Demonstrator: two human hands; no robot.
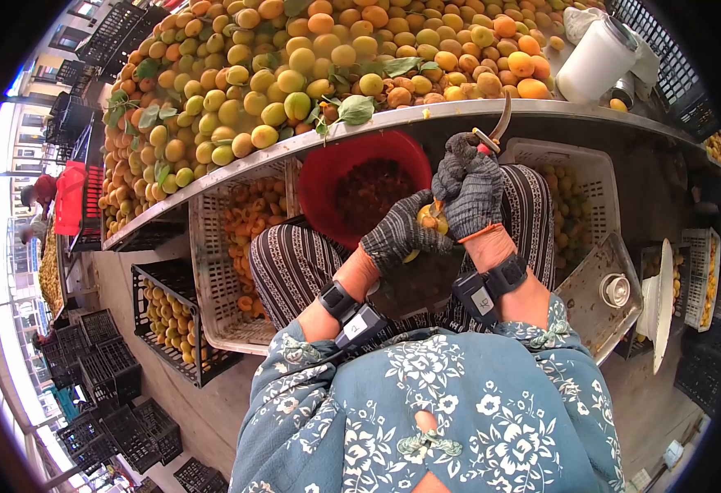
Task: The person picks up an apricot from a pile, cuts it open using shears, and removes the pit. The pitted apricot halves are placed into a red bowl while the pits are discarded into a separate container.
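My left hand (404,232), in a dark grey knitted glove, is closed around a yellow apricot (432,218). My right hand (470,185), gloved alike, grips a curved knife (502,123) whose hooked blade points up and away from me. A red part shows at the blade's base, and most of the handle is hidden in the fist. Both hands meet at the fruit, above my lap. Just beyond them sits a red bucket (319,193) with dark, wet-looking pieces inside. Heaped apricots (295,82) cover the metal-edged table (459,109) ahead.
At my left stands a pale crate (207,279) of halved apricots, with a black crate (204,366) of whole fruit beyond it. To my right are another pale crate (603,185) and a tilted tray (578,292). A white jar (597,62) stands on the table.
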